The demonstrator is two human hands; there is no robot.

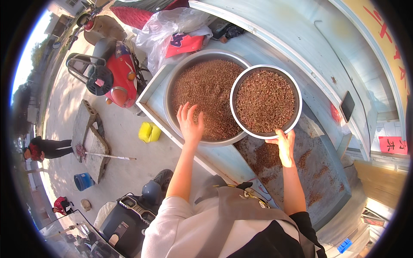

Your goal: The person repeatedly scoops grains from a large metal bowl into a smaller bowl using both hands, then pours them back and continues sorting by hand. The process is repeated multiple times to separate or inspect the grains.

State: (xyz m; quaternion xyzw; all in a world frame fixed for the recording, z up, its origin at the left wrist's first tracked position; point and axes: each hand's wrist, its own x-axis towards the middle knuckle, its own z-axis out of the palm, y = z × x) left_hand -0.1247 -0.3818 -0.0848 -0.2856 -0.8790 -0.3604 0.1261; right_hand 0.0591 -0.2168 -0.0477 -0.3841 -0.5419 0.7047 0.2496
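A large metal basin holds a heap of small reddish-brown dried husks or peppercorns. My left hand is over its near left side, fingers spread and bent at the surface of the heap; no grip on anything shows. My right hand grips the near rim of a smaller round metal bowl, thumb and fingers at its edge. That bowl is full of similar reddish-brown pieces and overlaps the right side of the large basin. Whether something else supports the bowl from beneath is hidden.
Loose pieces lie scattered on a grey tray-like surface. A phone rests on the ledge at right. Plastic bags and a pink cloth item sit behind the basin. Scooters, a yellow container and people are at left.
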